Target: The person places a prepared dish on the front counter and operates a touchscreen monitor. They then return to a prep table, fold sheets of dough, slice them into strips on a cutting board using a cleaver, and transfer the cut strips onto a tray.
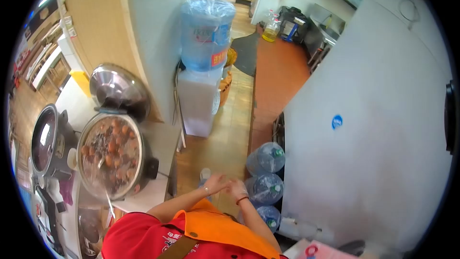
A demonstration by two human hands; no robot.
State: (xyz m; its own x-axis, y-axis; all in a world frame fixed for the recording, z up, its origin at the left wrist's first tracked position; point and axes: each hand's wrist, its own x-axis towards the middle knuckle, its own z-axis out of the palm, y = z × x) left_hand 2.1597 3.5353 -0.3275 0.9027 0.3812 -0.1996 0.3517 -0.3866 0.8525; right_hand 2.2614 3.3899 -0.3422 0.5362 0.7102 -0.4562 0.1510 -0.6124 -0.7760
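"Looking down past your orange apron (213,226), where do I find your left hand (217,182) and your right hand (236,190)?"

"Out in front of you, close together above the floor (191,163). Both bend inward, the fingers of one near the fingers of the other; whether they touch is hard to make out."

"And your grip — clenched, or loose?"

"Your fingers look somewhat curled, but the view is too small to show whether either hand grasps anything, so I cannot tell."

"Which thing is nearest you, then?"

"The middle bottle (264,189), just beside your right hand. It is one of three big clear ones in a row along the white panel (335,177). The far bottle (265,159) is a bit ahead of it, and the near bottle (271,217) is nearer you, just past your right forearm."

"What about your left side?"

"A big pot (147,165) on the table (164,151), well apart from your left hand. In it are what look like brown eggs (111,147) in dark liquid, with a ladle (109,205) leaning out over the rim. The shiny lid (115,84) is propped up behind — and a second cooker (62,146) is beside the pot."

"Straight ahead?"

"A water dispenser (195,100), with a blue jug (206,43) on top."
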